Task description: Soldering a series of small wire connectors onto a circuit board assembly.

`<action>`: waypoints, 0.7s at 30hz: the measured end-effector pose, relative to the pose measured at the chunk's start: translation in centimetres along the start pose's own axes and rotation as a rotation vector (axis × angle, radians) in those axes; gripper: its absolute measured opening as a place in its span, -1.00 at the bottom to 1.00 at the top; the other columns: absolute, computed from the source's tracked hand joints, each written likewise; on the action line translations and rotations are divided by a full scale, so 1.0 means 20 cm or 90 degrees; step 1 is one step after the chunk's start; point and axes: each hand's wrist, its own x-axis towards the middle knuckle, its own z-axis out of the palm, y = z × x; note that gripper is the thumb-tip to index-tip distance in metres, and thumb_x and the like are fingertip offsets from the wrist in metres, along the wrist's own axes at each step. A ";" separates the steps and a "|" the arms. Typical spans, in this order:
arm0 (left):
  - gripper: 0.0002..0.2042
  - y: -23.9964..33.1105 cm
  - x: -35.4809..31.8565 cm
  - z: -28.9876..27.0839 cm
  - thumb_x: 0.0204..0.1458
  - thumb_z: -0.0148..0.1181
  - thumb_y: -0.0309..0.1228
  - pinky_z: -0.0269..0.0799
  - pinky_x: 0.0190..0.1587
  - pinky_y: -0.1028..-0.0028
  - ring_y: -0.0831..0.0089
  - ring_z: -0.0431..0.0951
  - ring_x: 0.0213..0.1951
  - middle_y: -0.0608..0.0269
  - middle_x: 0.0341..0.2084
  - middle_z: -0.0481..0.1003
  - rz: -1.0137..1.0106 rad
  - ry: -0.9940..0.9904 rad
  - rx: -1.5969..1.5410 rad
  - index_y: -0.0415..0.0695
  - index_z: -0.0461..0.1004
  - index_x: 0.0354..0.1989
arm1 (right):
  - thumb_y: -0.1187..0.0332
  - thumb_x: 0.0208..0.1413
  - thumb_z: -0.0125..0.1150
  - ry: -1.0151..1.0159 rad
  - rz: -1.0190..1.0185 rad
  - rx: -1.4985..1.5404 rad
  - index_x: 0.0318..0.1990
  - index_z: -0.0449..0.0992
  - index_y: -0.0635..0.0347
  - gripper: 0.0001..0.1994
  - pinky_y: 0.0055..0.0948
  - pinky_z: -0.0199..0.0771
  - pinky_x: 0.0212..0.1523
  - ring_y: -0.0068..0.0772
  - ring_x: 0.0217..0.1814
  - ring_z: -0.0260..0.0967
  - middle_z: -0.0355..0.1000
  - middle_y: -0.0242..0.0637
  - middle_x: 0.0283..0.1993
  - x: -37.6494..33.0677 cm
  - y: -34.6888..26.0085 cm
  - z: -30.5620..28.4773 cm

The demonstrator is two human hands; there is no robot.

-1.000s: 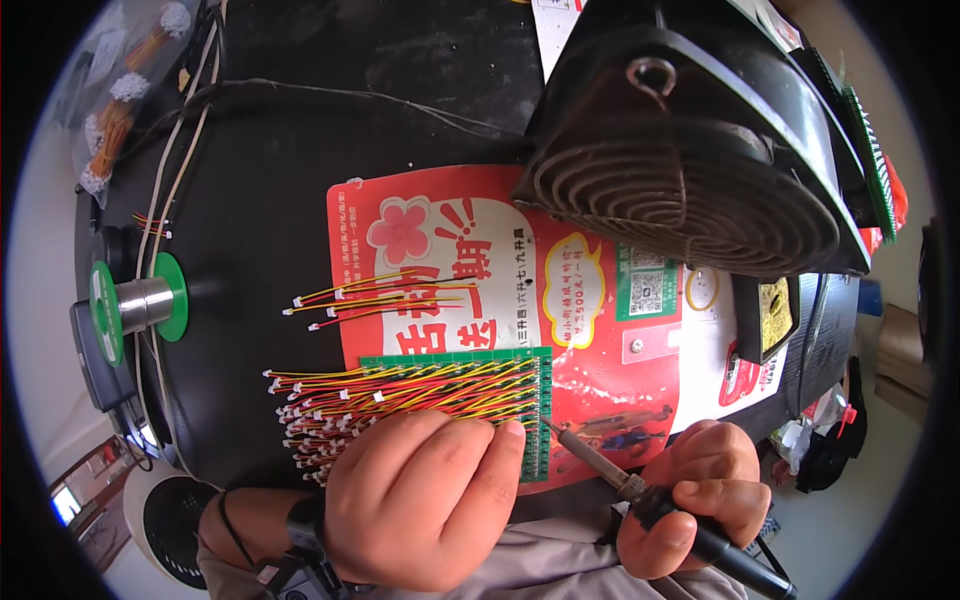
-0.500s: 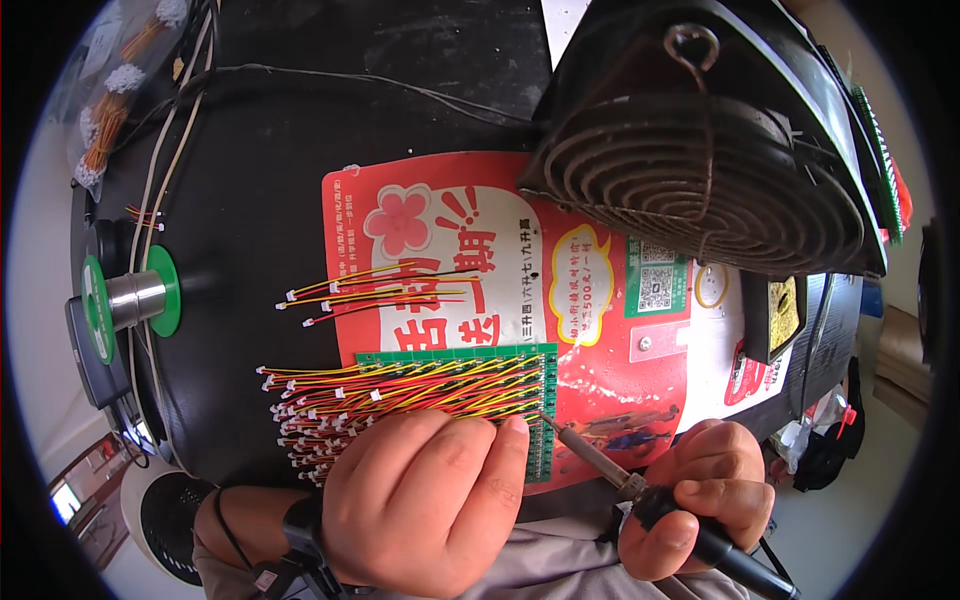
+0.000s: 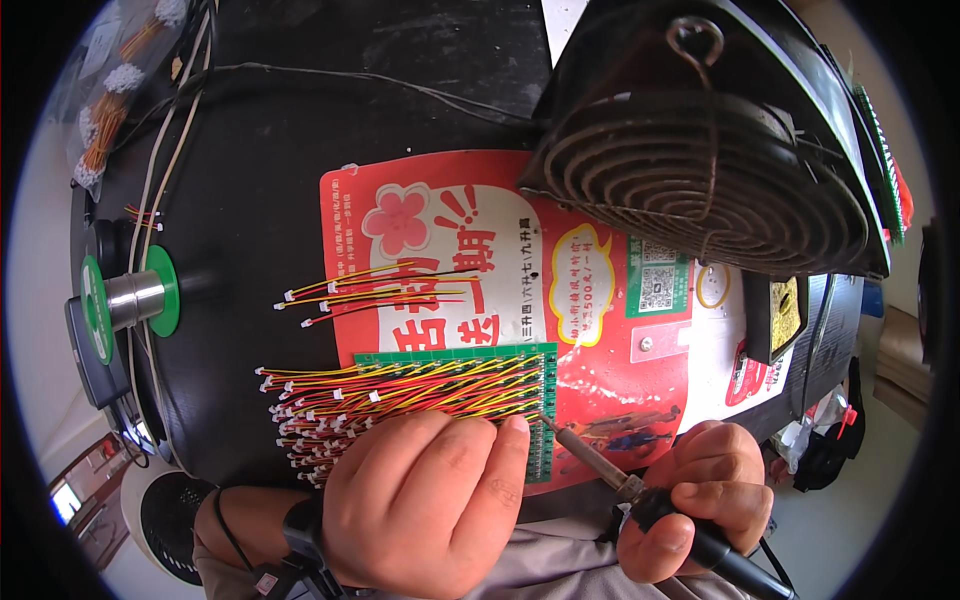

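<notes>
Your work looks part done. The green circuit board (image 3: 547, 385) lies at the lower centre of the frame on a red printed sheet (image 3: 615, 375), and yellow, red and black leads (image 3: 445, 383) slant across its upper rows, which I judge to be already attached. Below the tip of your soldering iron (image 3: 598, 457), the strip near the board's right edge shows no lead ends, so those rows are probably left to do. How far that goes under your hand can't be told.

Your left hand (image 3: 425, 505) rests over the board and leads, fingers bent and close together, with the index fingertip just beside the iron's tip; whether it pinches a lead is hidden. Your right hand (image 3: 700, 490), lower right, has its fingers closed around the iron's handle. The tip is at the board's right side; contact with a pad is too small to tell.

Counting, you have one board, one iron, one solder spool (image 3: 135, 301) at the left and one fan (image 3: 690, 170) at the upper right. Four white plugs show on the loose leads (image 3: 385, 290) above the board. The plugs left of your hand overlap too much to count. One clear bag (image 3: 105, 110) of further leads sits at the upper left of the frame.
</notes>
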 end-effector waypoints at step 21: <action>-0.77 0.00 -0.01 0.02 -0.27 0.30 -0.69 0.40 -0.52 0.41 0.31 0.45 -0.54 0.16 -0.52 0.47 0.021 0.038 -0.027 -0.35 0.61 -0.33 | 0.11 0.10 0.25 0.053 0.044 0.035 -0.40 0.26 0.14 -0.65 -0.47 -0.02 -0.58 -0.52 -0.57 0.04 0.07 -0.47 -0.64 -0.02 -0.03 0.00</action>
